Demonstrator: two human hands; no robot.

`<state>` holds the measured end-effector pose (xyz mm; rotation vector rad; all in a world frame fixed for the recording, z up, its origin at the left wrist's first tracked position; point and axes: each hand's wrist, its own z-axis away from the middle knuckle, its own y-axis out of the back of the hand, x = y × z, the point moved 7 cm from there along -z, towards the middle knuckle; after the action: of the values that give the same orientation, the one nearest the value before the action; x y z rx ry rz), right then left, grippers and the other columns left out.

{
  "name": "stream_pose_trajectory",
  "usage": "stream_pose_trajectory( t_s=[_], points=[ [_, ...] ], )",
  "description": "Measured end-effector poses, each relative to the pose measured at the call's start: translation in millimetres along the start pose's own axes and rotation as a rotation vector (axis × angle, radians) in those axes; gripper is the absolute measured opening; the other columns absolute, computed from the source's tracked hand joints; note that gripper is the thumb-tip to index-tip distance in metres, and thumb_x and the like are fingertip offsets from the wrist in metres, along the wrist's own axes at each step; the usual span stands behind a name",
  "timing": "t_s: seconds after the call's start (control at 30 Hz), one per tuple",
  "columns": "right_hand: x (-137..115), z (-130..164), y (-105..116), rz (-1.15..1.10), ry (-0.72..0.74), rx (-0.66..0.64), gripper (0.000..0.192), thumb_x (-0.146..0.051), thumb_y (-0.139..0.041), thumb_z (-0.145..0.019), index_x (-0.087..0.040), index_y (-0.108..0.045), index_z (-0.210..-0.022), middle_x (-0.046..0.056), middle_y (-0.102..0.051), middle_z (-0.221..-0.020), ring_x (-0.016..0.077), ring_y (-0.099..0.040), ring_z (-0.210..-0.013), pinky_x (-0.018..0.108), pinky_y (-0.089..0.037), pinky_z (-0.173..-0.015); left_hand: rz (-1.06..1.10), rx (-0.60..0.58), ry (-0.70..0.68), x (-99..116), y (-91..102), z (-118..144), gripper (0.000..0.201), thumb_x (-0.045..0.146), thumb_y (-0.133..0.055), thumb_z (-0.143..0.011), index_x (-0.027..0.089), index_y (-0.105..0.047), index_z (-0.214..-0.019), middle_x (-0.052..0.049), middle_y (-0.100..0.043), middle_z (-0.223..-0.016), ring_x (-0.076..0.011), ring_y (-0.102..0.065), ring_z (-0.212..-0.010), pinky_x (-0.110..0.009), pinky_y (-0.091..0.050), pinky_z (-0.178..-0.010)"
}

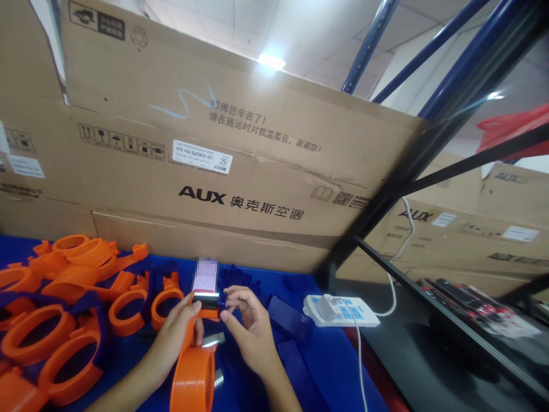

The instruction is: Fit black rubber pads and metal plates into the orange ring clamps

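Observation:
My left hand grips an orange plastic ring clamp by its upper end, the ring hanging toward me. My right hand pinches a small dark blue plastic piece against the top of that clamp. Both hands meet just in front of a phone that stands propped on the blue table with its screen lit. Two short metal pieces lie on the table under my hands.
A heap of orange ring clamps and dark blue parts fills the left of the table. A white power strip with a cable lies to the right. Large cardboard boxes wall off the back. A black metal rack stands at right.

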<state>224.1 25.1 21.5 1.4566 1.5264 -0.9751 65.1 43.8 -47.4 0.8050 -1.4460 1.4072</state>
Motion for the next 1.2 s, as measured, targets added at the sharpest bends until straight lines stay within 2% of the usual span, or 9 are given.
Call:
stream_pose_trajectory(
  t_s=[0.27, 0.5, 0.73, 0.9, 1.07, 1.2],
  points=[
    [-2.9, 6.3, -1.4, 0.184, 0.053, -0.064, 0.014, -0.024, -0.072, -0.093, -0.024, -0.065, -0.105, 0.01, -0.062, -0.126, 0.0206, -0.063, -0.096, 0.037, -0.055, -0.091, -0.018, 0.023, 0.024, 0.9, 4.4, -1.6, 0.025, 0.045, -0.061, -0.092, 0.021, -0.062, -0.097, 0.007, -0.058, -0.044, -0.0129, -0.047, -0.038, -0.021, -0.041, -0.046],
    [-13.3, 4.2, -3.1, 0.261, 0.089, -0.171, 0.008, -0.023, -0.069, -0.096, -0.024, -0.062, -0.099, 0.012, -0.059, -0.126, 0.025, -0.062, -0.116, 0.039, -0.054, -0.099, -0.038, 0.016, 0.043, -0.7, 7.4, -4.8, 0.027, 0.047, -0.061, -0.092, 0.02, -0.064, -0.092, 0.006, -0.057, -0.042, -0.0124, -0.045, -0.037, -0.022, -0.039, -0.044],
    [-15.2, 5.9, -6.3, 0.29, 0.093, -0.205, 0.012, -0.02, -0.067, -0.096, -0.025, -0.062, -0.105, 0.012, -0.059, -0.126, 0.0253, -0.063, -0.116, 0.04, -0.056, -0.099, -0.039, 0.012, 0.049, -1.7, 9.2, -5.6, 0.028, 0.047, -0.065, -0.09, 0.019, -0.067, -0.094, 0.007, -0.055, -0.042, -0.0122, -0.045, -0.037, -0.022, -0.04, -0.045],
    [-14.5, 6.7, -6.4, 0.332, 0.091, -0.22, 0.013, -0.019, -0.067, -0.096, -0.025, -0.062, -0.107, 0.012, -0.058, -0.131, 0.025, -0.064, -0.116, 0.039, -0.056, -0.099, -0.023, -0.017, 0.076, -8.0, 8.1, -6.4, 0.03, 0.049, -0.064, -0.091, 0.02, -0.067, -0.093, 0.005, -0.06, -0.045, -0.0134, -0.049, -0.039, -0.023, -0.044, -0.048],
    [-18.5, 5.9, -7.4, 0.399, 0.12, -0.24, 0.017, -0.015, -0.068, -0.094, -0.026, -0.062, -0.106, 0.011, -0.062, -0.129, 0.0257, -0.063, -0.119, 0.04, -0.051, -0.103, -0.01, -0.086, 0.105, -10.9, 6.2, -4.0, 0.019, 0.037, -0.066, -0.085, 0.021, -0.065, -0.096, 0.003, -0.064, -0.051, -0.0151, -0.056, -0.044, -0.024, -0.043, -0.048],
    [-21.3, 7.0, -10.7, 0.443, 0.137, -0.271, 0.021, -0.014, -0.069, -0.093, -0.027, -0.061, -0.108, 0.01, -0.064, -0.13, 0.0255, -0.064, -0.117, 0.038, -0.05, -0.101, -0.037, -0.086, 0.113, -11.5, 8.3, -3.4, 0.014, 0.028, -0.063, -0.083, 0.021, -0.065, -0.096, 0.003, -0.065, -0.053, -0.0147, -0.057, -0.045, -0.024, -0.044, -0.05]
  ],
)
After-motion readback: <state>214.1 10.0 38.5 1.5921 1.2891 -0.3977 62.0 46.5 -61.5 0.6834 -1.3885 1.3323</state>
